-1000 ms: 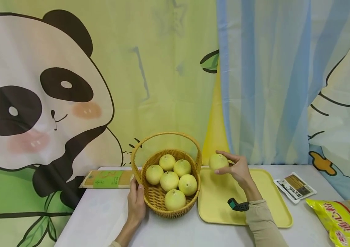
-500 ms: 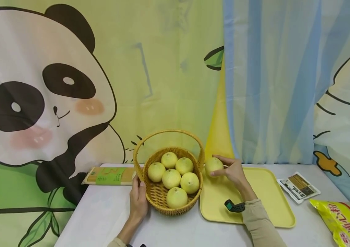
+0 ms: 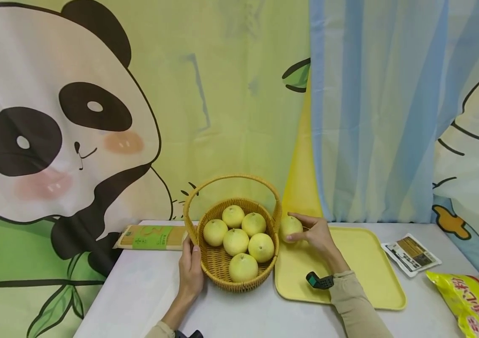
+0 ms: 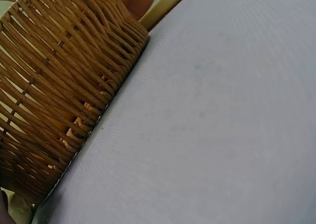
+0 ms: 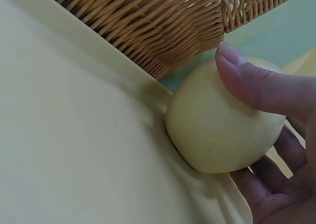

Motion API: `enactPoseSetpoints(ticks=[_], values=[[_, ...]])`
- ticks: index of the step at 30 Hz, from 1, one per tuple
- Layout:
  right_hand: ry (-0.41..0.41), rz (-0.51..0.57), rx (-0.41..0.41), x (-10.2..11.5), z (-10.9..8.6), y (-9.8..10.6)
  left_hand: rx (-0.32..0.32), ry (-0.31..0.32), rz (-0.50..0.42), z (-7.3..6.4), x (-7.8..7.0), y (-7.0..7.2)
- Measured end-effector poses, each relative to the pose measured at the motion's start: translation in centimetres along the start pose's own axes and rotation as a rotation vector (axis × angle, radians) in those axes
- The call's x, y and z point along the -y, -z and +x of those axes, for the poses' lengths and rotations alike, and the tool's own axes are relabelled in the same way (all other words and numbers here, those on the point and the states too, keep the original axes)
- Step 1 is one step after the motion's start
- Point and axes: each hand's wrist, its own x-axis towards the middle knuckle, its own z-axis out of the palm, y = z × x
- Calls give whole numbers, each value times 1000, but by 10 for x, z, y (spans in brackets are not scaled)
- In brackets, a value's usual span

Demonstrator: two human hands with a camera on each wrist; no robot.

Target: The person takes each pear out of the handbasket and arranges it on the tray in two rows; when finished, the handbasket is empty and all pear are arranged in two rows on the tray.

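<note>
In the head view my right hand point(image 3: 318, 237) holds a round pale yellow fruit point(image 3: 291, 228), like a small melon, at the tray's back left corner. Its thumb lies over one side in the right wrist view, fingers round the other; the fruit point(image 5: 217, 125) is low against the tray's edge. Just left stands a woven wicker basket point(image 3: 216, 270) with an arched handle. Several similar fruits point(image 3: 235, 241) lie inside it. My left hand point(image 3: 190, 272) rests against the basket's left side, thumb straight; its other fingers are partly hidden.
Beneath my right hand lies a yellow tray point(image 3: 361, 263). Behind the left hand is a flat packet with a green label point(image 3: 152, 237). To the tray's right are a small white-edged packet point(image 3: 411, 255) and a large yellow bag point(image 3: 471, 300). A printed curtain point(image 3: 239, 117) hangs behind the table.
My right hand has moved left and down with the fruit, from above the tray to its back left corner beside the basket. The left hand stays at the basket; the head view shifts slightly.
</note>
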Motion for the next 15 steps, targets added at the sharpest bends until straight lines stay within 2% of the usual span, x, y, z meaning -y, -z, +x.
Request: enactPoseSetpoints(ticks=[7, 15], values=[[62, 15, 46, -3, 2, 1, -2, 9, 0, 1, 1, -1], [67, -5, 73, -3, -1, 1, -1, 31, 0, -1, -4, -3]])
